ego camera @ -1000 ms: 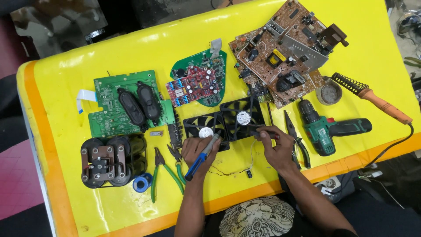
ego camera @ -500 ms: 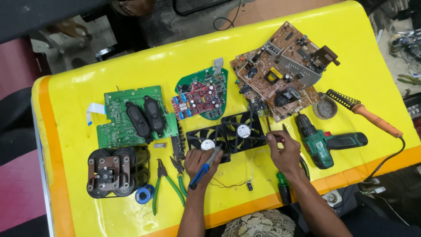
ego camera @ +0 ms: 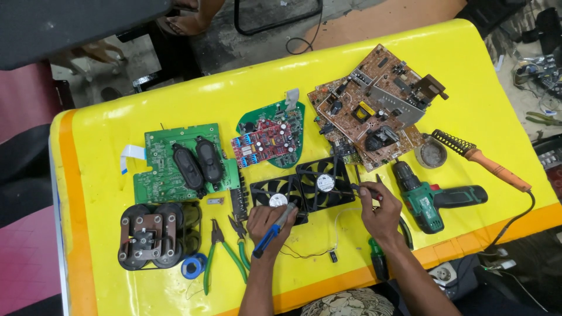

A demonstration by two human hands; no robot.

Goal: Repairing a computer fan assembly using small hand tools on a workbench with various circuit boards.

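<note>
We see the left hand point(ego camera: 266, 221) closed around a blue-handled screwdriver point(ego camera: 270, 232), its metal end resting on the pale hub of the nearer of two black cooling fans point(ego camera: 304, 188) that lie side by side near the middle of the yellow table point(ego camera: 105, 146). The right hand point(ego camera: 381, 212) is pinched shut on a thin dark tool point(ego camera: 363, 189) whose tip touches the right edge of the farther fan. Thin wires point(ego camera: 319, 248) trail from the fans toward the table's front edge.

Left of the fans lies a green circuit board point(ego camera: 161, 172) carrying two black oval speakers, and behind the fans a small red-and-green board point(ego camera: 269, 140). A large brown circuit board point(ego camera: 374, 108) sits to the right behind them. Just right of the right hand lies a green cordless drill point(ego camera: 436, 202), with a round tin point(ego camera: 432, 154) and an orange-handled soldering iron point(ego camera: 486, 161) beyond it. Green-handled pliers point(ego camera: 219, 254) lie left of the left hand, next to a blue tape roll point(ego camera: 192, 266) and a dark block of round cells point(ego camera: 153, 234). A green-handled screwdriver point(ego camera: 377, 260) lies under the right forearm.
</note>
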